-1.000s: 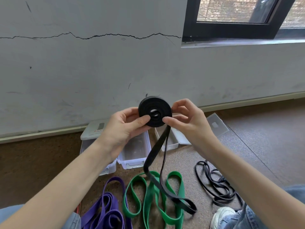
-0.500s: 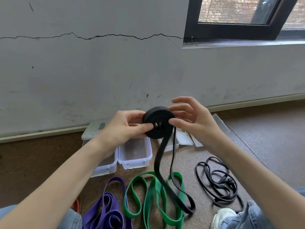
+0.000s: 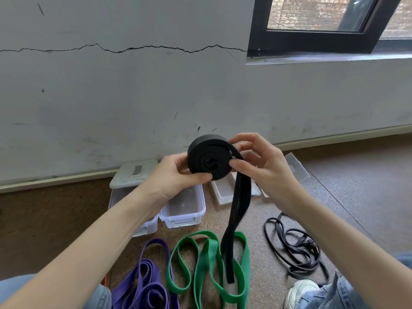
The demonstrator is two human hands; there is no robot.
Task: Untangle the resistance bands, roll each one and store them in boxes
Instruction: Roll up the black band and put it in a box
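Centrally, the left hand [image 3: 176,175] and right hand [image 3: 260,161] both pinch the rolled black band [image 3: 208,160] between thumb and fingers, its loose tail hanging over the green band [image 3: 207,264]. Purple band [image 3: 145,277] lies lower left; open clear boxes [image 3: 185,210] sit behind on the floor.

The brown floor [image 3: 367,192] meets a grey wall at the far side. On it by the wall stand clear boxes [image 3: 182,210] and loose lids [image 3: 296,166]. Nearer lie a purple band [image 3: 145,279] at left, a green band [image 3: 207,259] in the middle and a thin black band [image 3: 294,248] at right.
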